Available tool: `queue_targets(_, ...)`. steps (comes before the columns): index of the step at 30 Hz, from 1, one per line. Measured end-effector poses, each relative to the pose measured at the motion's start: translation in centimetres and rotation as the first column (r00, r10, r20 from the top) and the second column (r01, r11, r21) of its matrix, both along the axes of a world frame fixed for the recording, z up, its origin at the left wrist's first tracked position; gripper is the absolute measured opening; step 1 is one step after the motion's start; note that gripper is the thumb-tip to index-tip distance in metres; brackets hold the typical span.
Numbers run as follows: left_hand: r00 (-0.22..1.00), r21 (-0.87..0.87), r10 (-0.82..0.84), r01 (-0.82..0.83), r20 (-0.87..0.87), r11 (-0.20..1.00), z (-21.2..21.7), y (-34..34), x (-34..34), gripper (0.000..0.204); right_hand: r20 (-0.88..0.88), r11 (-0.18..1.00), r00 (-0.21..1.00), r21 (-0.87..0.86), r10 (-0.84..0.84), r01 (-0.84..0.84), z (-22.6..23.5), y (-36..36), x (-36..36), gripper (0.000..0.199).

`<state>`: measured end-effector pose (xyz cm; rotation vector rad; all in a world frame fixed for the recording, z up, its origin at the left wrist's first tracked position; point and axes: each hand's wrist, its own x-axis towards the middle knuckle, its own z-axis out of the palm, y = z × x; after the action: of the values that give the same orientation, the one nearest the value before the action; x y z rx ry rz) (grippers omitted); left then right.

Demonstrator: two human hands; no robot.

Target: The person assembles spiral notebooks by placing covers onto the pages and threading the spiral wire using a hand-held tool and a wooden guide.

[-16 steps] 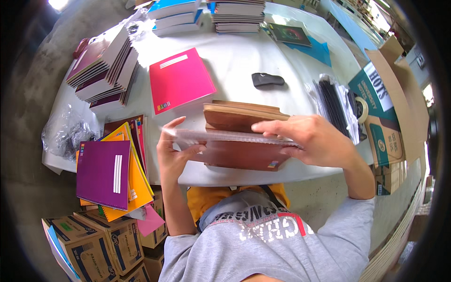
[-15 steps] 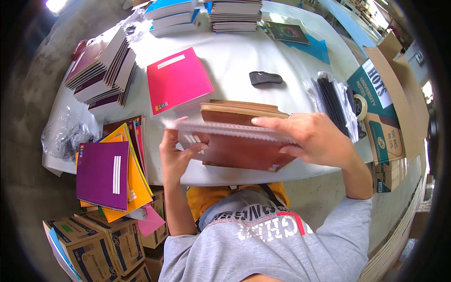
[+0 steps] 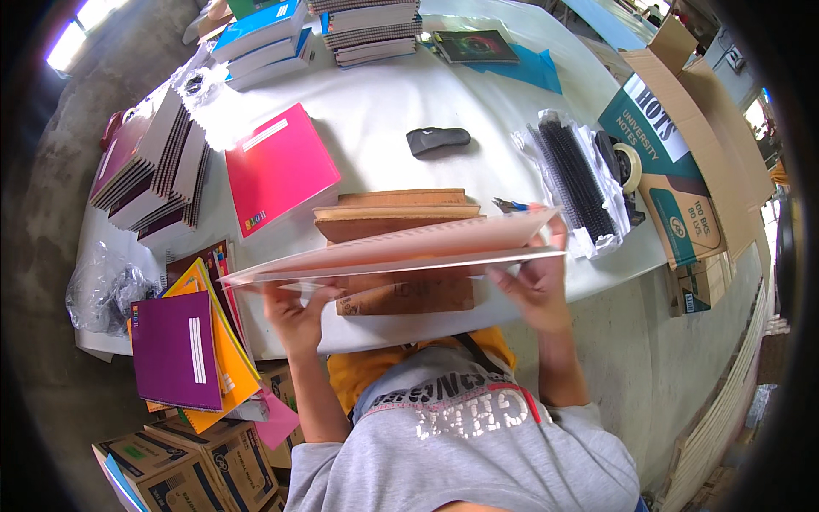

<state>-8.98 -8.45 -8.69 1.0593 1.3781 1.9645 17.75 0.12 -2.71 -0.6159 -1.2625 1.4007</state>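
A thin notebook with a pale pink face (image 3: 426,241) and a row of small holes along its far edge is held nearly edge-on between my hands. My left hand (image 3: 294,322) grips it near its left end, thumb and fingers pinched on the near edge. At the opposite end, my right hand (image 3: 542,290) is closed round the corner, its fingers partly behind the sheets. Beneath and behind the notebook stands a stepped brown wooden block (image 3: 405,299), partly hidden by it. Pliers with blue handles (image 3: 509,205) lie just beyond my right hand.
A pink notebook stack (image 3: 281,166) lies left of the block, a black pouch-like item (image 3: 438,139) beyond it. Black binding coils (image 3: 572,179) and a tape roll (image 3: 627,166) sit right, beside an open carton (image 3: 708,154). Purple notebooks (image 3: 175,350) and stacked books (image 3: 153,162) are left.
The notebook has turned from showing its brownish-red cover to nearly edge-on, pale side up. My right hand has shifted from its top edge to its right end. The view has swung slightly.
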Motion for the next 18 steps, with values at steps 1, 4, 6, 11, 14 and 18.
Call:
queue_targets(1, 0.974, -0.076, 0.022, -0.040, -0.224, 0.996, -0.8, 0.4, -0.2, 0.055, 0.115, 0.998, 0.991, 0.012, 0.064, -0.066, -0.9, -0.3, 0.2, 0.069)
queue_targets(4, 0.972, 0.019, -0.049, 0.055, -0.232, 0.998, -2.1, 0.9, 0.7, 0.049, 0.350, 0.987, 0.927, 0.030, 0.137, -0.158, -5.3, 0.0, 1.0, 0.061)
queue_targets(6, 0.970, 0.017, 0.011, -0.007, -0.245, 1.000, -2.0, 0.6, 1.6, 0.047, 0.323, 0.995, 0.942, 0.015, 0.093, -0.103, -5.6, -1.1, 0.5, 0.052)
queue_targets(11, 0.930, -0.266, -0.030, -0.075, -0.367, 0.961, -2.2, 0.1, 1.2, 0.047, 0.551, 0.963, 0.829, 0.263, -0.099, -0.060, -9.4, -1.4, 1.9, 0.038)
queue_targets(14, 0.905, -0.295, -0.012, -0.126, -0.426, 0.947, -2.9, -0.4, -0.2, 0.051, 0.721, 0.920, 0.667, 0.366, -0.186, -0.139, -9.3, -1.4, 1.9, 0.037)
queue_targets(18, 0.782, -0.208, -0.098, -0.042, -0.615, 0.977, -0.6, 1.0, -3.1, 0.051, 0.282, 0.996, 0.959, -0.064, -0.040, 0.060, -4.0, -0.4, 0.5, 0.037)
